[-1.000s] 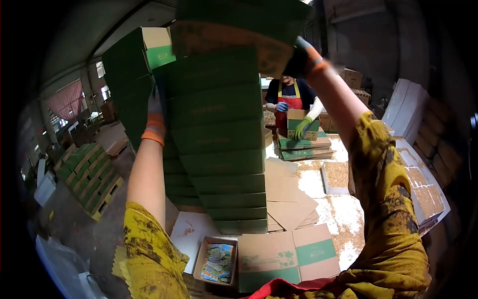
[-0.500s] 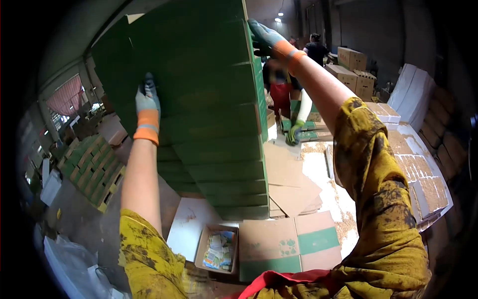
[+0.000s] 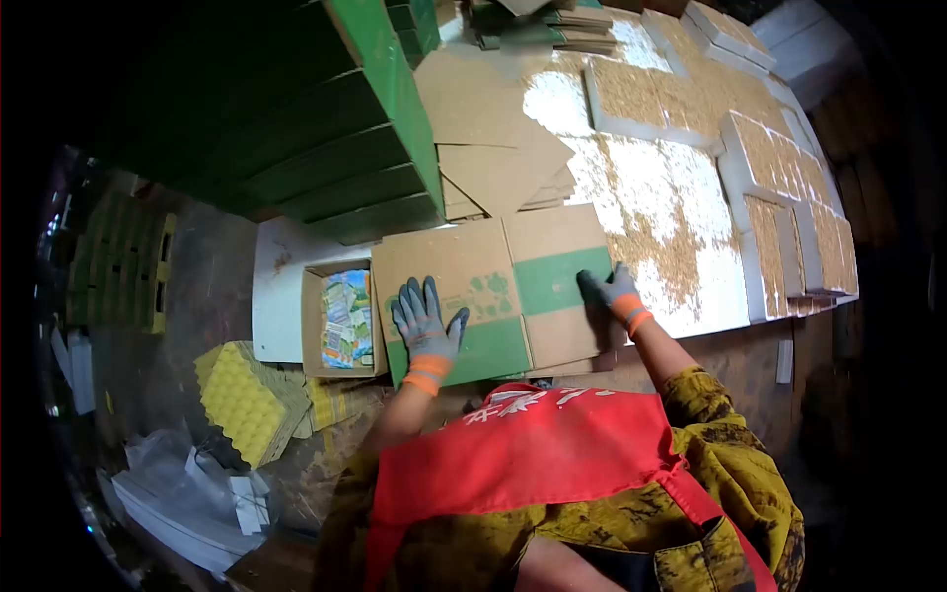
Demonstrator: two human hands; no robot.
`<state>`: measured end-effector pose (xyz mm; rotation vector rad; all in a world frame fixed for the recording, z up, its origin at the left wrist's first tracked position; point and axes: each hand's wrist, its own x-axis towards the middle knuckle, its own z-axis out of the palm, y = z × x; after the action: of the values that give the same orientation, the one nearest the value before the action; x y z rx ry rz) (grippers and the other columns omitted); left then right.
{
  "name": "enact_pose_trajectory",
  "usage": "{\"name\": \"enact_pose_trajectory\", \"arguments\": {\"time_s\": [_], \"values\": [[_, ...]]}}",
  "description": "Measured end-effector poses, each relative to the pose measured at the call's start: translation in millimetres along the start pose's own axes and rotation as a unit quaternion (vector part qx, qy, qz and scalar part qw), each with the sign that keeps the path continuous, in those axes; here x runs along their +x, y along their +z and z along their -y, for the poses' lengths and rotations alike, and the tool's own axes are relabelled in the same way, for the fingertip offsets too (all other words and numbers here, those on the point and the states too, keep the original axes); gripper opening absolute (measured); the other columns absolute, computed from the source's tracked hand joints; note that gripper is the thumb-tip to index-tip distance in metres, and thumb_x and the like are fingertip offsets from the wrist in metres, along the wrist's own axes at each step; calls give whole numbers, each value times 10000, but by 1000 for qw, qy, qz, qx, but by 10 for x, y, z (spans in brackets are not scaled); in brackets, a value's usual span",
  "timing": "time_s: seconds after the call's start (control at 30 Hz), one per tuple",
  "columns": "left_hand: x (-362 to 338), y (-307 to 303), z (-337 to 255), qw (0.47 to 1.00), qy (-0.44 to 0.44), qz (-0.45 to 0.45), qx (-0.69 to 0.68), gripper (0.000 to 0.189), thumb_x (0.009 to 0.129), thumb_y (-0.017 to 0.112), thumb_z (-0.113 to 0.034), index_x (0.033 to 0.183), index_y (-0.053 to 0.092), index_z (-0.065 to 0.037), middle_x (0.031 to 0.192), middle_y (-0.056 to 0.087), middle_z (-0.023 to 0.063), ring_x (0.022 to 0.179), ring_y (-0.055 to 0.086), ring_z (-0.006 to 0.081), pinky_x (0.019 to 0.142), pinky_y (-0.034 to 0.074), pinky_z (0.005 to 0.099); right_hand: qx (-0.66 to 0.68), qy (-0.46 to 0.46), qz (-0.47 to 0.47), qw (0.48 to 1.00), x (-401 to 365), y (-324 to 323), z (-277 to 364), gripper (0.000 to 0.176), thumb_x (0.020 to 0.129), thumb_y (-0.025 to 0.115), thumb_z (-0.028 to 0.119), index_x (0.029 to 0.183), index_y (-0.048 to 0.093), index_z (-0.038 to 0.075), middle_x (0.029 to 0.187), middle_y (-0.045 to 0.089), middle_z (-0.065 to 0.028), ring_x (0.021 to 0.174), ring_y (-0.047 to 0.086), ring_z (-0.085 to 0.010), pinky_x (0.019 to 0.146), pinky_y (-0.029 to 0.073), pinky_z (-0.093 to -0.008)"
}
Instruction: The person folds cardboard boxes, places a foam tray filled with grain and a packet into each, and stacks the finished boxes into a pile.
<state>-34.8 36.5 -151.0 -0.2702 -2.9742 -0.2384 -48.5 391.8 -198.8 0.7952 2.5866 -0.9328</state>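
Observation:
A flattened cardboard carton (image 3: 473,266) with green printed bands lies in front of me on the white work table. My left hand (image 3: 428,326), in a grey glove with an orange cuff, rests on its left part with fingers spread. At the carton's right edge is my right hand (image 3: 614,290), gloved alike, thumb and fingers apart. Beyond the carton, several plain cardboard sheets (image 3: 483,109) overlap in a loose pile. Left of it stands a small open box (image 3: 314,331) holding colourful printed packets (image 3: 347,316).
A tall stack of green cartons (image 3: 326,138) rises at the table's back left. White trays topped with brown grains (image 3: 631,94) occupy the right side, with grains scattered over the table. Yellow egg trays (image 3: 247,405) and a plastic-wrapped bundle (image 3: 187,493) lie on the floor at left.
Both hands have left the tall green carton stack and come down to the flattened carton. My view has tilted downward, and the co-worker at the far side is out of sight.

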Motion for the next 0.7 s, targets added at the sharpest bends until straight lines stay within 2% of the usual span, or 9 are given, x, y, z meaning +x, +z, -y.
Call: {"name": "enact_pose_trajectory", "arguments": {"time_s": [0.17, 0.23, 0.3, 0.43, 0.53, 0.57, 0.63, 0.67, 0.7], "values": [[-80, 208, -64, 999, -27, -13, 44, 830, 845, 515, -549, 1466, 258, -61, 1492, 265, 217, 1387, 210, 388, 1132, 85, 538, 47, -131, -100, 985, -378, -145, 225, 911, 772, 692, 484, 1387, 321, -76, 1402, 406, -250, 1296, 396, -372, 1073, 328, -376], [-34, 157, -9, 999, -30, -24, -27, 828, 842, 548, -504, 1469, 243, -56, 1489, 270, 218, 1386, 210, 390, 1131, 101, 533, 343, -168, -41, 923, -380, -296, 265, 451, 823, 687, 151, 1196, 549, -60, 1093, 657, -134, 958, 624, -227, 859, 485, -295], [140, -57, 61, 986, -37, -60, -153, 828, 837, 575, -472, 1467, 241, -51, 1490, 269, 216, 1381, 211, 400, 1130, 113, 530, 502, -125, 69, 853, -398, -599, 356, 391, 840, 678, 107, 1178, 567, -56, 1084, 652, -91, 949, 602, -149, 855, 479, -259], [533, -1481, 1, 941, 22, -338, 0, 731, 828, 628, -292, 1440, 309, -53, 1430, 372, 219, 1320, 353, 361, 1100, 232, 485, 478, -286, 136, 819, -274, -1205, 409, 354, 866, 660, 90, 1186, 563, -26, 1097, 640, -65, 991, 587, -132, 886, 473, -278], [557, -2252, -37, 996, 45, 40, -70, 497, 846, 611, -214, 1307, 515, -54, 1228, 575, 193, 1140, 545, 305, 994, 384, 420, 371, -308, 102, 870, -136, -1342, 371, 399, 834, 662, 40, 1213, 558, -25, 1095, 646, -105, 1016, 595, -178, 922, 465, -303], [541, -2313, -30, 987, 71, 71, -128, 426, 850, 609, -200, 1247, 560, -53, 1152, 606, 183, 1067, 575, 298, 931, 417, 401, 192, -383, -114, 897, -263, -1379, 440, 508, 805, 692, 84, 1269, 516, -23, 1230, 582, -159, 1145, 546, -248, 987, 427, -340], [468, -2364, -20, 953, 120, 133, -244, 299, 857, 603, -172, 1127, 651, -52, 999, 668, 163, 921, 635, 283, 806, 481, 363, 161, -431, -332, 824, -770, -1522, 898, 650, 774, 734, 185, 1342, 461, 22, 1375, 456, -187, 1278, 420, -349, 1060, 350, -416], [496, -2376, 4, 928, 83, 220, -290, 346, 867, 613, -107, 1168, 585, 61, 1021, 683, 126, 953, 635, 168, 862, 481, 274, 119, -497, -355, 783, -978, -1595, 1126, 683, 783, 718, 280, 1368, 441, 62, 1406, 413, -185, 1304, 367, -377, 1081, 301, -457], [520, -2397, -4, 912, 58, 266, -307, 341, 868, 623, -141, 1162, 606, 30, 999, 690, 101, 915, 631, 162, 822, 482, 282, 77, -556, -375, 738, -1186, -1621, 1315, 718, 792, 702, 374, 1394, 420, 101, 1437, 370, -184, 1331, 314, -405, 1102, 252, -497]]}}
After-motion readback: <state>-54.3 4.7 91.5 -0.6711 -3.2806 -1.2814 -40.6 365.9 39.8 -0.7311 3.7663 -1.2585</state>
